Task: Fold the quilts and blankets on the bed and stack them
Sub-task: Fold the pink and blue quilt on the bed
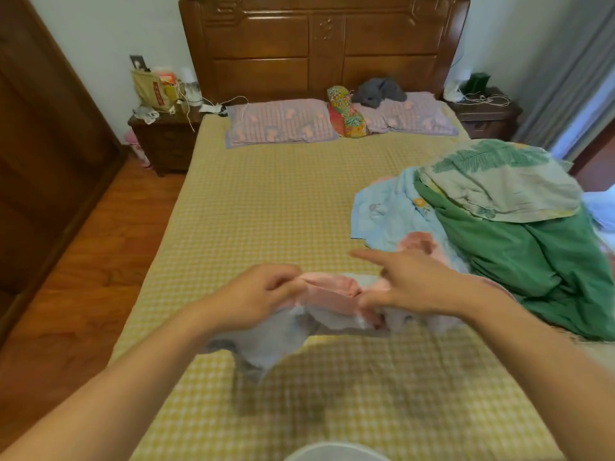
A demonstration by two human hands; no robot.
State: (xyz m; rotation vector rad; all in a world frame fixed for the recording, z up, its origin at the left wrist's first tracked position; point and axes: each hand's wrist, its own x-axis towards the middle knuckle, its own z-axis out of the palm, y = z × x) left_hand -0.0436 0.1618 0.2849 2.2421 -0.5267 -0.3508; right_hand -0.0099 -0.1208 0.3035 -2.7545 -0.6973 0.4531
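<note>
Both my hands hold a pink and white blanket point(332, 301) lifted above the yellow checked bed point(266, 201). My left hand point(256, 294) grips its bunched edge with curled fingers. My right hand point(409, 281) pinches the cloth beside it, index finger stretched out to the left. Part of the blanket hangs down below my left wrist. On the right side of the bed lies a heap: a green quilt point(539, 261), a pale leaf-print quilt point(499, 181) on top of it, and a light blue flowered blanket point(389, 214) at its left.
Two pink pillows point(279, 123) lie at the wooden headboard point(319, 44), with a colourful small pillow point(346, 114) and a grey cloth point(379, 89) between them. Nightstands point(163, 144) stand on both sides. Wooden floor and a wardrobe point(43, 134) lie left.
</note>
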